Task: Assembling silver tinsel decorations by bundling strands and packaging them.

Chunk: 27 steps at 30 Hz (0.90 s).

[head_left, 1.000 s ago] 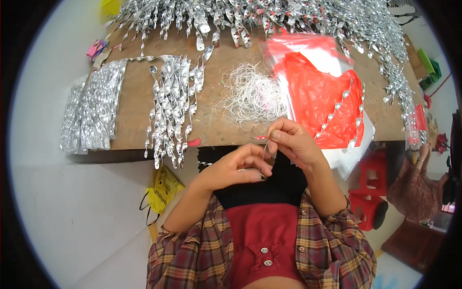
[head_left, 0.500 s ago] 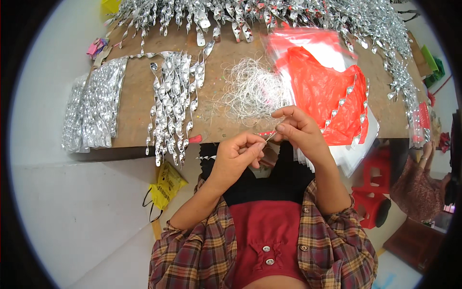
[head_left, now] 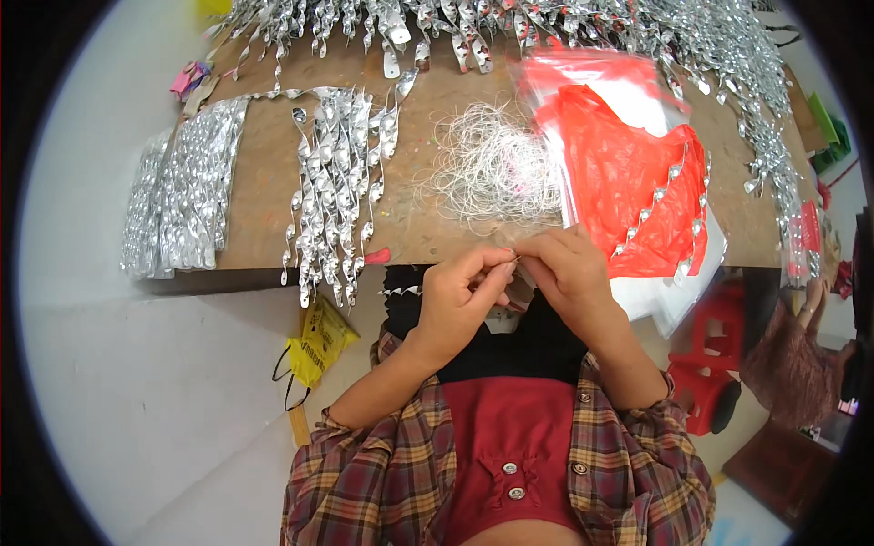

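Close together at the table's front edge, my left hand [head_left: 462, 289] and my right hand [head_left: 569, 271] are both closed in a pinch. A thin pale string passes between their fingertips, mostly covered by the fingers. To the left of my left hand the end of a silver twisted strip [head_left: 401, 291] sticks out; its other part is hidden by the hand. Just beyond my hands lies a tangled heap of white and silver strings [head_left: 496, 168]. A red plastic bag [head_left: 628, 182] with two silver twisted strips on it lies by my right hand.
Bundled silver twisted strips [head_left: 337, 191] hang over the front edge, beside packed bundles [head_left: 196, 191]. More silver strips [head_left: 619, 27] cover the table's far side. Clear plastic sleeves [head_left: 678, 296] lie under the red bag. Red stools [head_left: 710, 346] and another person's arm [head_left: 801, 337] are at right.
My right hand has come down and closed in against my left fingertips; before, its fingers were raised with string showing between the hands. The view has shifted slightly.
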Motion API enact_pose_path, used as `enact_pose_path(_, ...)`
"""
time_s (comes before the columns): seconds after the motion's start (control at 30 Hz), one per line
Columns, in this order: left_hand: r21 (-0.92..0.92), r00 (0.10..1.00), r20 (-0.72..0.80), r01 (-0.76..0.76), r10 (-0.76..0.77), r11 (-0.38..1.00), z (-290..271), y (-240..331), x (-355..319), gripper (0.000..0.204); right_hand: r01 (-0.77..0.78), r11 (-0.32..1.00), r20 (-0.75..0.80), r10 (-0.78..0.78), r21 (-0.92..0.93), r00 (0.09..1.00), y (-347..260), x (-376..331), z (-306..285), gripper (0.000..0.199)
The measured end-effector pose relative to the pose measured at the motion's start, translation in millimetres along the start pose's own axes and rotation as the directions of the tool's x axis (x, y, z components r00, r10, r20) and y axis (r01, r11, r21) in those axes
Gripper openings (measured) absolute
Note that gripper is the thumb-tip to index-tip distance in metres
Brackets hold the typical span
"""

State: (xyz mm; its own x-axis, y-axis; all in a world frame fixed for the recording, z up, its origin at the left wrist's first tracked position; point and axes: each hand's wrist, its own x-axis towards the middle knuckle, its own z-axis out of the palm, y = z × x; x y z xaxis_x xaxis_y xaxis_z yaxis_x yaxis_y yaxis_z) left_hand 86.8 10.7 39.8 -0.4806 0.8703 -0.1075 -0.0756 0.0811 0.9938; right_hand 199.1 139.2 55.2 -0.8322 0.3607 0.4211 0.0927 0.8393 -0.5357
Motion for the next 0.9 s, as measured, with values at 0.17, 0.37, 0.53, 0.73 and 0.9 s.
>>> enact_pose_path(0.17, -0.125, 0.999, 0.000, -0.032, 0.032, 0.992, -3, -6, -2, 0.014, -0.547, 0.450, 0.294, 0.517, 0.706, 0.804, -1, -6, 6, 0.010)
enact_pose_path(0.37, -0.154, 0.994, -0.090, -0.075, 0.062, 0.985, -2, -4, -1, 0.016, -0.616, 0.094, 0.524, 0.436, 0.782, 0.731, 6, -3, 5, 0.009)
enact_pose_path(0.53, -0.239, 0.998, -0.068, -0.015, -0.001, 0.971, -4, -5, 0, 0.017, -0.654, 0.104, 0.563, 0.419, 0.749, 0.712, 7, -1, 2, 0.009)
enact_pose_path(0.73, -0.366, 0.995, -0.001, 0.088, -0.095, 0.927, -5, -7, 2, 0.015, -0.636, 0.220, 0.509, 0.435, 0.740, 0.743, 4, 0, -1, 0.009)
enact_pose_path(0.9, -0.398, 0.991, 0.044, 0.130, -0.123, 0.908, -6, -11, 4, 0.013, -0.621, 0.261, 0.494, 0.416, 0.739, 0.763, 9, -3, -2, 0.008)
